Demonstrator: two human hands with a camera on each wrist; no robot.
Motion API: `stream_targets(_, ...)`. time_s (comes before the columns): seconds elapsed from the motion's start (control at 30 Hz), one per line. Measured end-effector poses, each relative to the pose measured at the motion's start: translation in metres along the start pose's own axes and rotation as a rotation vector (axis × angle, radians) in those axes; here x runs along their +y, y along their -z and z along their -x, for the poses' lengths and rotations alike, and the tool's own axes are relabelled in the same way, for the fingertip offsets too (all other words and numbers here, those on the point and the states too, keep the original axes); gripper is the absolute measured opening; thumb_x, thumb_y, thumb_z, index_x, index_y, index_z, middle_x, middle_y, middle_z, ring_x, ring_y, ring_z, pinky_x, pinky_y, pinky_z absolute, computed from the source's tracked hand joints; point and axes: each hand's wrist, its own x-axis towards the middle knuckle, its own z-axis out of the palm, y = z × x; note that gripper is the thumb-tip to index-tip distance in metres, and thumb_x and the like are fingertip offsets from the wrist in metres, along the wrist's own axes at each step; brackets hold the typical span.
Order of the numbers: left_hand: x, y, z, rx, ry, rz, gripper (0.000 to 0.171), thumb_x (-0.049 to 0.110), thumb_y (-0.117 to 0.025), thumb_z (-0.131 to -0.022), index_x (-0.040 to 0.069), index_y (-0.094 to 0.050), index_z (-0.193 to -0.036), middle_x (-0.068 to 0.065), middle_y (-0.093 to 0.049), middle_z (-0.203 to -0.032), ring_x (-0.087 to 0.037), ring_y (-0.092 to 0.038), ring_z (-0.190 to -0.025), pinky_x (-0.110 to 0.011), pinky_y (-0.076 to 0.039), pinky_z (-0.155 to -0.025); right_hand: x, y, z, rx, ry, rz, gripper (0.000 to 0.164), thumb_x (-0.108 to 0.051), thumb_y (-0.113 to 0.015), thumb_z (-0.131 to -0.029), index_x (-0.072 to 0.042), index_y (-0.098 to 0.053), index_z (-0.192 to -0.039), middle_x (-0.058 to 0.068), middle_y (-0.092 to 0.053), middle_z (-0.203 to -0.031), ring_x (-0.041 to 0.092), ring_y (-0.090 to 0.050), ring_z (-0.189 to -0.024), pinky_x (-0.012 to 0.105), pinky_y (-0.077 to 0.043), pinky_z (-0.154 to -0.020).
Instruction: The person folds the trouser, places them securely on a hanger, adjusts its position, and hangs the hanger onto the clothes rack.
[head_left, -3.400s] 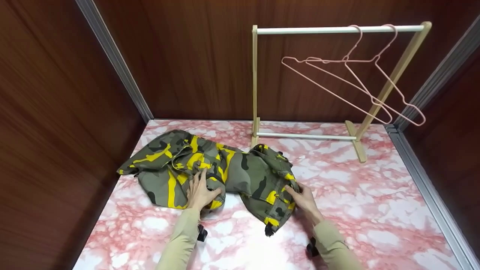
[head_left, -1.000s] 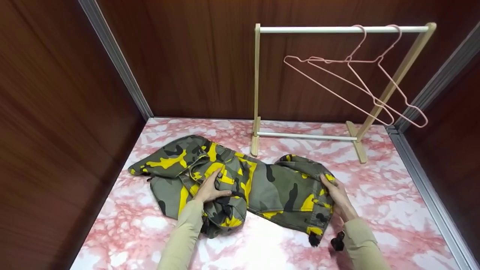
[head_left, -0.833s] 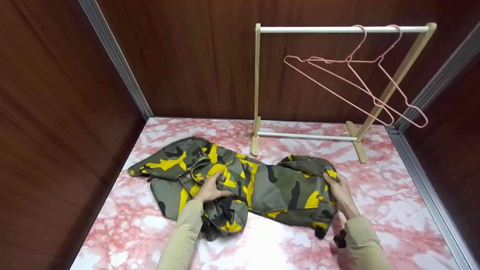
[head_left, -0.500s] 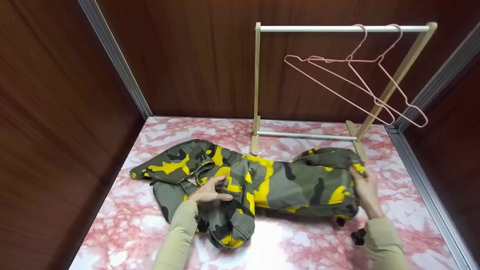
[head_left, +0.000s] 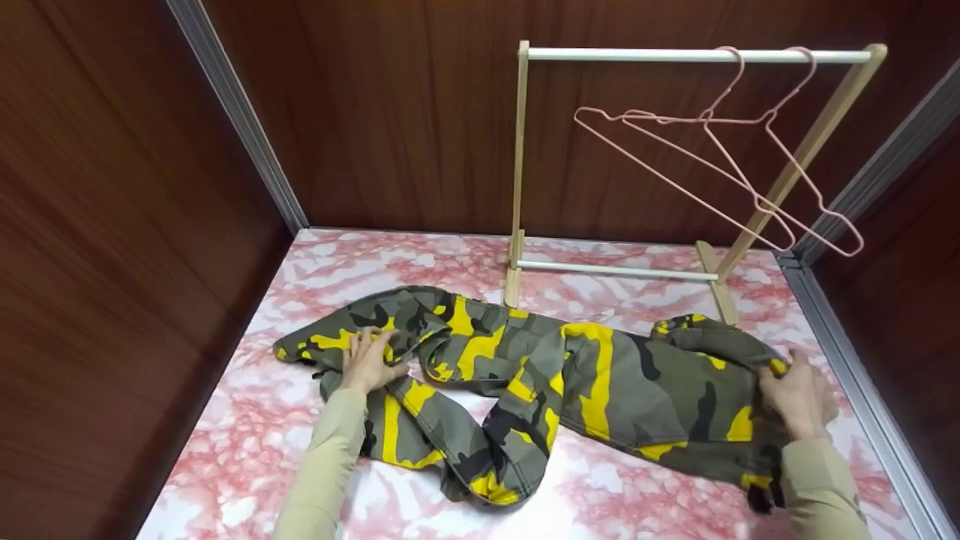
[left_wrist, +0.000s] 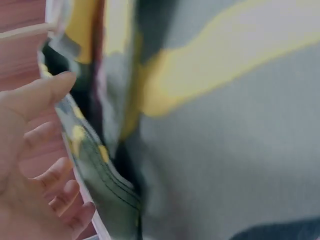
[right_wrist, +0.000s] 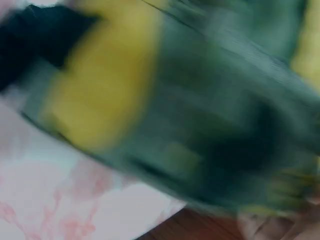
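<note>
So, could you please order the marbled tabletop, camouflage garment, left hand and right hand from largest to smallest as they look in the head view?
1. Marbled tabletop
2. Camouflage garment
3. Left hand and right hand: too alike to rank.

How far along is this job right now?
Done: the right part of the green-grey, yellow and black camouflage fabric garment looks largely spread. In hand: the right hand grips its right end; the left hand is over its left part. Likely remaining: folds and bunching left of centre.
</note>
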Motion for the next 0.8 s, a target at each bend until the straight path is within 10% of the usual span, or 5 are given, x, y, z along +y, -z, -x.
stream_targets(0.2,-0.004,-0.009,-0.013,-0.025,0.031,-0.203,0.059,0.018,-0.072,-0.091,0.018,-0.052,-0.147,-0.020,-0.049,-0.143,-0.046,-0.044,-0.130,-0.061,-0.040,-0.100,-0.023,-0.026,-0.002,0.062,0.264,0.152,0.062,-0.023,-0.060,-0.092,0.009,-0.041,-0.141,0.048,-0.036,-0.138,0.070,-0.034,-0.123,0.080,-0.029,-0.099)
stream_targets(0.4,-0.004,-0.014,-0.020,0.087,0.002,-0.329,0.030,0.008,-0.052,-0.099,0.011,-0.070,-0.122,-0.024,-0.061,-0.123,-0.050,-0.066,-0.097,-0.061,-0.055,-0.075,-0.028,-0.047,-0.003,-0.197,0.258,0.105,0.078,-0.033,-0.056,-0.098,0.005,-0.020,-0.155,0.046,-0.015,-0.151,0.067,-0.017,-0.138,0.081,-0.023,-0.107)
stream_targets(0.63,0.001,0.039,-0.044,0.303,0.074,-0.191,0.026,0.000,-0.046,-0.097,-0.003,-0.067,-0.112,-0.032,-0.053,-0.124,-0.056,-0.064,-0.091,-0.062,-0.056,-0.073,-0.013,-0.052,-0.008,-0.335,0.202,0.076,0.086,-0.031,-0.052,-0.102,0.008,0.001,-0.156,0.048,0.012,-0.154,0.067,0.007,-0.143,0.078,-0.010,-0.115)
stream_targets(0.8,-0.002,0.075,-0.059,0.328,0.111,0.032,0.037,-0.009,-0.048,-0.090,0.001,-0.067,-0.119,-0.028,-0.033,-0.146,-0.061,-0.040,-0.134,-0.066,-0.043,-0.106,-0.007,-0.049,-0.011,-0.390,0.191,0.059,0.088,-0.035,-0.052,-0.103,0.009,0.004,-0.155,0.047,0.017,-0.153,0.068,0.009,-0.142,0.078,-0.011,-0.114)
